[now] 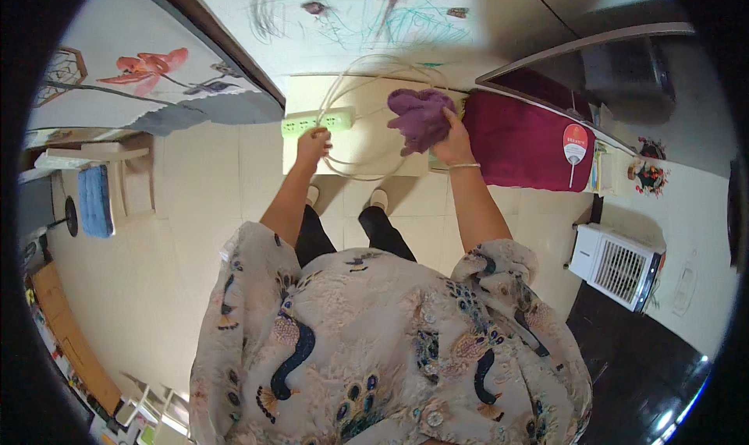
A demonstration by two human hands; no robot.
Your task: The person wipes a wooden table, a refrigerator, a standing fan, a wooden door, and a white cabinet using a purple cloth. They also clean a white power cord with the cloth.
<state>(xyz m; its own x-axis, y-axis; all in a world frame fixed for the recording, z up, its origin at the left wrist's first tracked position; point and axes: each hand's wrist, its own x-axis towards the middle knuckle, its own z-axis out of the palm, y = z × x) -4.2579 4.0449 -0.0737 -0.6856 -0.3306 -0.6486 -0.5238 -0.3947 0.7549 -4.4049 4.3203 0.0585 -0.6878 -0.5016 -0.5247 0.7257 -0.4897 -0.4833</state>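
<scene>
My left hand [314,144] is closed around a pale cable [328,100] that hangs in wide, loose loops. Just beyond the fingers a light green power strip [341,120] lies on a cream-coloured cabinet top [367,137]. To the right, my right hand [456,142] grips a crumpled purple cloth [421,119], raised above the cabinet. Part of the cable's loop passes behind the cloth, so its run there is hidden.
Right of the cabinet, a maroon cloth [515,145] bears a red and white hand fan [575,147]; a dark television [562,74] stands beyond. A white air cooler [616,265] is farther right. At left are a curtain [179,63] and a blue cushion [94,201].
</scene>
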